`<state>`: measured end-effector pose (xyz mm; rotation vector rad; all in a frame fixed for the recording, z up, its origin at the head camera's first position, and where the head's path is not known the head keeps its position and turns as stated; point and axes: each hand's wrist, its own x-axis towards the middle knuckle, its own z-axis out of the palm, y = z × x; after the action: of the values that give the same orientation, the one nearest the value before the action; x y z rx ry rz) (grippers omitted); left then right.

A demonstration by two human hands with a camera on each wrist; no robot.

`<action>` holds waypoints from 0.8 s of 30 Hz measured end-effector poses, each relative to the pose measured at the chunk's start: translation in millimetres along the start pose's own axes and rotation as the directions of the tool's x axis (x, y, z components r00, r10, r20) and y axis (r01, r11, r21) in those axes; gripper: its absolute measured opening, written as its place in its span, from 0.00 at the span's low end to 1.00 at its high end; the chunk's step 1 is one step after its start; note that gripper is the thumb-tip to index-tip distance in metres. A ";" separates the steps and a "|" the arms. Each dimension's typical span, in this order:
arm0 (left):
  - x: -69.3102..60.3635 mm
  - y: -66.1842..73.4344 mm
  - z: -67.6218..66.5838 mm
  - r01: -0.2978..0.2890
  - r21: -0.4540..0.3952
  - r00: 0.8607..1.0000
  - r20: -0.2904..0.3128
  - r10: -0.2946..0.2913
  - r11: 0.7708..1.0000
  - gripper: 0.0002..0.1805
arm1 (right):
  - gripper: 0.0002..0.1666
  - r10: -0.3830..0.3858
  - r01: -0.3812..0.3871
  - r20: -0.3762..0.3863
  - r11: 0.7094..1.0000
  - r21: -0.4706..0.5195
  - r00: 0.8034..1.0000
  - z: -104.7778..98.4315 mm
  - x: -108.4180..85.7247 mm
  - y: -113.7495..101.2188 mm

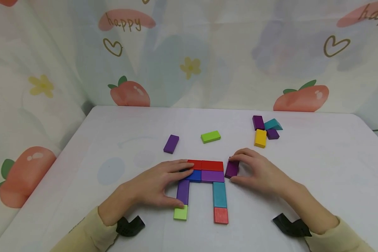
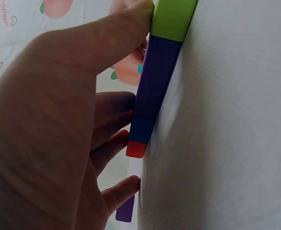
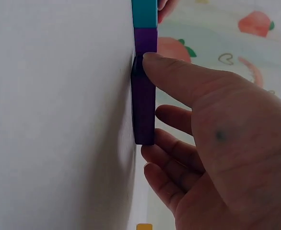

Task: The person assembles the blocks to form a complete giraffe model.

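Note:
Flat coloured blocks lie on the table, edge to edge, in an arch-like outline. Two red blocks (image 1: 212,165) form the top row, above a blue block (image 1: 195,176) and a purple block (image 1: 212,176). The left leg is a violet block (image 1: 183,192) over a lime block (image 1: 180,212); the right leg is a teal block (image 1: 219,195) over a coral block (image 1: 221,215). My left hand (image 1: 154,183) rests on the left side, fingertips over the red and blue blocks, thumb at the lime one. A dark purple block (image 3: 144,103) is pinched between thumb and fingers of my right hand (image 1: 263,173), right beside the outline.
Behind the outline lie a loose violet block (image 1: 171,144) and a lime block (image 1: 210,137). Farther right sits a cluster with a yellow block (image 1: 260,138), a teal triangular block (image 1: 273,124) and two dark purple blocks (image 1: 258,122). A patterned curtain (image 1: 208,52) stands behind the table.

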<state>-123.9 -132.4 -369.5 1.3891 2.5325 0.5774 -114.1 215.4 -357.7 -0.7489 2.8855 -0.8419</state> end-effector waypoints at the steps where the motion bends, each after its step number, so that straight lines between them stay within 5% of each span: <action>1: 0.2 -0.1 -0.2 -0.001 0.000 1.000 0.000 0.001 1.000 0.48 | 0.29 0.000 0.000 0.003 1.000 0.000 1.000 0.4 0.3 -1.1; 24: 0.8 0.0 -0.9 0.006 -0.003 1.000 0.011 -0.006 1.000 0.49 | 0.30 0.012 -0.013 -0.029 1.000 -0.025 1.000 -2.3 5.2 -3.3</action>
<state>-124.6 -131.9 -368.6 1.3793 2.5251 0.5705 -117.7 211.7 -353.6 -0.7266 2.9279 -0.8231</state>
